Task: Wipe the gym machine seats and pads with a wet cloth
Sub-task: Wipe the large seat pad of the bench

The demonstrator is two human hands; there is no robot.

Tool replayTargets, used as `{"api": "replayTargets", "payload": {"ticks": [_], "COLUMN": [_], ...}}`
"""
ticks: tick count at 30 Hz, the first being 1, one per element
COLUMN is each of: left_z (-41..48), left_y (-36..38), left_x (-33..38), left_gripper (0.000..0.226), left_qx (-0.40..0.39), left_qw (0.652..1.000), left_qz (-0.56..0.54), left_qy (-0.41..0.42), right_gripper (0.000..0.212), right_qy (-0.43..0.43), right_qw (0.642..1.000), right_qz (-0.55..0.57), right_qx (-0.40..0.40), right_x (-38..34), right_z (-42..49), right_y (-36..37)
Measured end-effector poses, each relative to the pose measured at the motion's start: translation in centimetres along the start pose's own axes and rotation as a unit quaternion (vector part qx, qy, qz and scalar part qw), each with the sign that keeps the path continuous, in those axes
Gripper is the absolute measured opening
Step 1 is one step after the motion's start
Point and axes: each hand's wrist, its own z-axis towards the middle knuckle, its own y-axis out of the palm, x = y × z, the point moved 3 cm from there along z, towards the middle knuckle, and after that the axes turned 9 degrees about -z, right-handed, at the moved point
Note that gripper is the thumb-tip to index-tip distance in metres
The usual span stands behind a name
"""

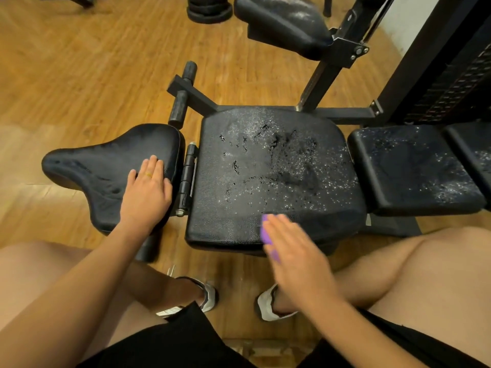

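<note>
Nearest you, your bare knees and black shorts (186,338) frame two white shoes (268,306) on the wooden floor (79,75). Your right hand (295,256), blurred, lies at the near edge of the middle seat (273,176), fingers straight and close together, pressing the purple cloth (266,233) against the padding; only a strip of cloth shows beside the palm. Your left hand (147,187) rests flat on the curved pad (106,168) just left of the seat, fingers straight and slightly spread, a ring on one. The seat's black cover is cracked and flecked with white. To its right sits another speckled pad (414,166). Beyond the seat, two foam rollers (183,91) stick out from the black frame (326,75), and an upper pad (281,22) hangs farther back.
</note>
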Motion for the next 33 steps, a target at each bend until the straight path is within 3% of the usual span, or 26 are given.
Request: {"api": "replayTargets", "payload": {"ticks": [4,7,9,13,17,20,26,33], "left_z": [0.0,0.1,0.1,-0.1,-0.5,-0.5,-0.2,0.3], "left_y": [-0.1,0.0,0.0,-0.1,-0.4,-0.6,-1.0,-0.3], "left_x": [0.0,0.2,0.5,0.2,0.2,0.4,0.3,3.1], "left_gripper": [0.045,0.045,0.045,0.047,0.047,0.046,0.045,0.055], "left_qx": [0.002,0.003,0.0,-0.007,-0.014,-0.021,-0.029,-0.079], "left_qw": [1.0,1.0,1.0,1.0,1.0,1.0,0.999,0.994], "left_qz": [-0.003,-0.01,-0.013,-0.006,-0.002,-0.002,0.002,-0.06], "left_qy": [0.0,-0.001,0.002,-0.009,-0.015,-0.021,-0.026,-0.048], "right_gripper": [0.053,0.053,0.052,0.051,0.05,0.044,0.05,0.048], "right_qy": [0.17,0.248,0.223,0.079,-0.081,-0.118,-0.113,-0.057], "right_qw": [0.985,0.968,0.973,0.996,0.996,0.991,0.992,0.996], "right_qz": [0.034,0.049,0.057,0.04,0.0,-0.008,0.028,0.064], "right_qx": [-0.001,0.001,0.004,-0.017,-0.038,-0.054,-0.048,-0.019], "right_x": [10.5,11.5,8.9,0.2,-9.4,-12.4,-8.0,4.7], "right_z": [-3.5,-3.4,-2.7,-0.1,4.7,7.6,5.2,-0.4], "right_y": [-1.1,-1.2,-1.1,-0.5,0.9,2.2,0.5,-0.4]}}
